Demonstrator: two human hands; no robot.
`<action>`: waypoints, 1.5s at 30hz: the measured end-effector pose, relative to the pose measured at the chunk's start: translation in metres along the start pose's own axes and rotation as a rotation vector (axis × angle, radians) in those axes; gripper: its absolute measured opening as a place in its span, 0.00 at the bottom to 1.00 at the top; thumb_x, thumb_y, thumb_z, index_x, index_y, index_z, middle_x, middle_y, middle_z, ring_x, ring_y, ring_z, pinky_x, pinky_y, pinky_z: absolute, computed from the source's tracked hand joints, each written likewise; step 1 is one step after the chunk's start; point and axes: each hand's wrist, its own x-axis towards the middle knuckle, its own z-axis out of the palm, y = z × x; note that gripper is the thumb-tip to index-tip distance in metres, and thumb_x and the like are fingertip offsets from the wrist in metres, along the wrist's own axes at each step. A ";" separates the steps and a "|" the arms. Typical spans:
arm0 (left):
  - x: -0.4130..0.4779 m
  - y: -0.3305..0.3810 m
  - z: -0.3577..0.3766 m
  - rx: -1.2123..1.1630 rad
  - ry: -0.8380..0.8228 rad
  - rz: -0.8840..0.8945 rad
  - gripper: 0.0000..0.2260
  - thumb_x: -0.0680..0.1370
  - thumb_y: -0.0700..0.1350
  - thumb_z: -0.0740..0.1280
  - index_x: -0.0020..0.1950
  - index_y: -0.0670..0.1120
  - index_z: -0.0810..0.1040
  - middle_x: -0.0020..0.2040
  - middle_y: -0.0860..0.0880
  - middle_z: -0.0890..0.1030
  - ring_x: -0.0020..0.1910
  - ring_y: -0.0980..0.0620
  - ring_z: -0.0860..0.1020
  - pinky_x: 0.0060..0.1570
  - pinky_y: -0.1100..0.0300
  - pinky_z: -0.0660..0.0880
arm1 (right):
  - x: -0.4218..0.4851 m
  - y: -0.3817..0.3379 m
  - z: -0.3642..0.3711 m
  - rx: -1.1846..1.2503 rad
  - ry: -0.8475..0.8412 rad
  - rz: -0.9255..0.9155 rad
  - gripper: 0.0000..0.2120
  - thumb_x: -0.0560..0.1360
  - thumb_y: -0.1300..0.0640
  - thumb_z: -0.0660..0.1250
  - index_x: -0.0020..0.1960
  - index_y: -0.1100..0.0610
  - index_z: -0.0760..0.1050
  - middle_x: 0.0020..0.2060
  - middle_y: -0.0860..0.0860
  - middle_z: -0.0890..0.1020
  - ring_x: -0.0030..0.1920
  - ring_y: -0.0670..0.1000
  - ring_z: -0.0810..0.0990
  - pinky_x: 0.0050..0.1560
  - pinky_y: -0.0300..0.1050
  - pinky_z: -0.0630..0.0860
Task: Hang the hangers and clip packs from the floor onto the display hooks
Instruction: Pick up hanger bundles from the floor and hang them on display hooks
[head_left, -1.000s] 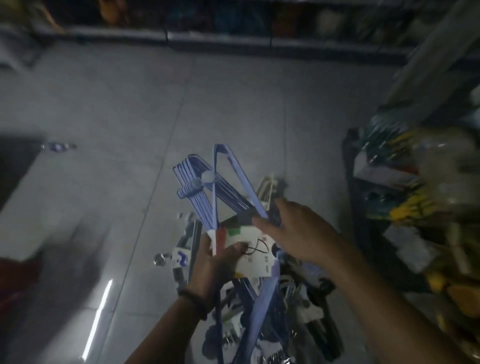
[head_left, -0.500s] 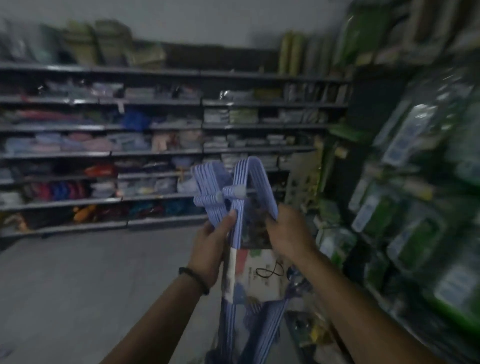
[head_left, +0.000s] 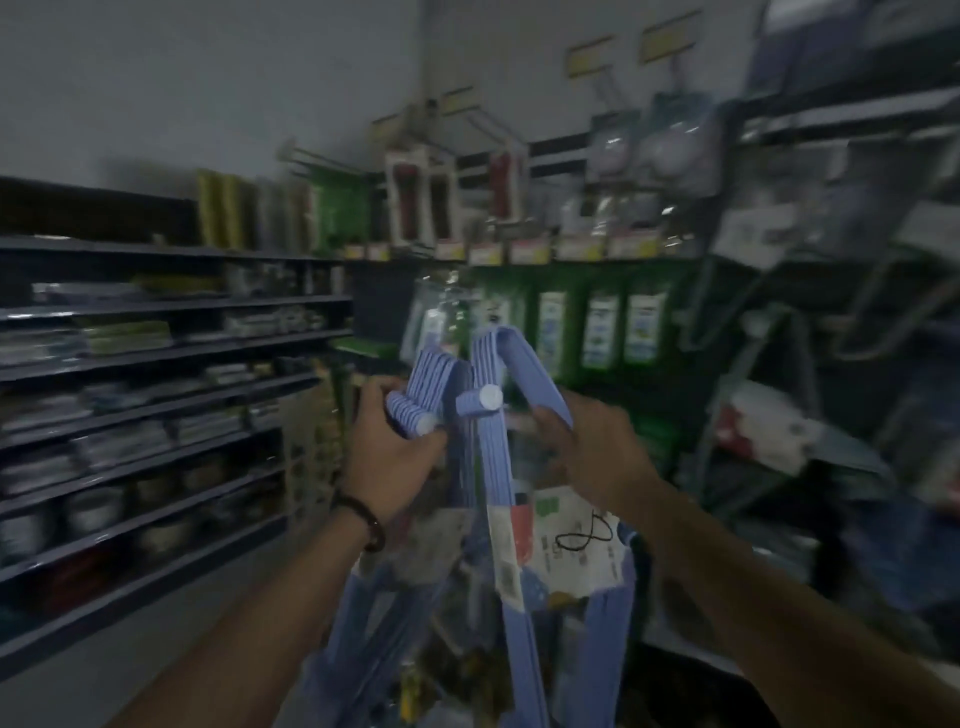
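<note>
Head cam: hang-up step, left hand (head_left: 384, 457) & right hand (head_left: 597, 460) each gripping blue hangers (head_left: 491, 364) below display hooks (head_left: 491, 124); next prob needing tops lined w/ a free hook.

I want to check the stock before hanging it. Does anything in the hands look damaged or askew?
The blue hangers are not aligned: their hook tops split into two fans, one gripped by the left hand, one by the right hand. The paper label hangs crooked. Blur hides any damage.
</note>
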 end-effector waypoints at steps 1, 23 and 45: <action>-0.002 0.011 0.016 0.013 -0.039 0.048 0.17 0.72 0.44 0.74 0.53 0.53 0.69 0.42 0.53 0.78 0.35 0.52 0.80 0.32 0.50 0.81 | -0.010 0.004 -0.023 -0.037 0.024 0.016 0.13 0.87 0.48 0.59 0.58 0.56 0.76 0.39 0.57 0.82 0.38 0.63 0.82 0.38 0.60 0.79; -0.153 0.386 0.434 -0.431 -0.762 0.665 0.14 0.67 0.58 0.78 0.51 0.70 0.85 0.48 0.60 0.88 0.48 0.60 0.86 0.47 0.60 0.84 | -0.244 0.166 -0.533 -0.932 0.380 0.467 0.21 0.83 0.63 0.61 0.73 0.61 0.60 0.44 0.54 0.79 0.41 0.58 0.83 0.35 0.49 0.74; -0.121 0.576 0.668 -0.239 -0.864 1.000 0.27 0.68 0.74 0.70 0.36 0.50 0.86 0.31 0.48 0.84 0.30 0.45 0.81 0.31 0.54 0.75 | -0.173 0.250 -0.811 -1.114 0.418 0.685 0.15 0.84 0.58 0.60 0.67 0.63 0.75 0.61 0.60 0.80 0.61 0.58 0.81 0.61 0.52 0.80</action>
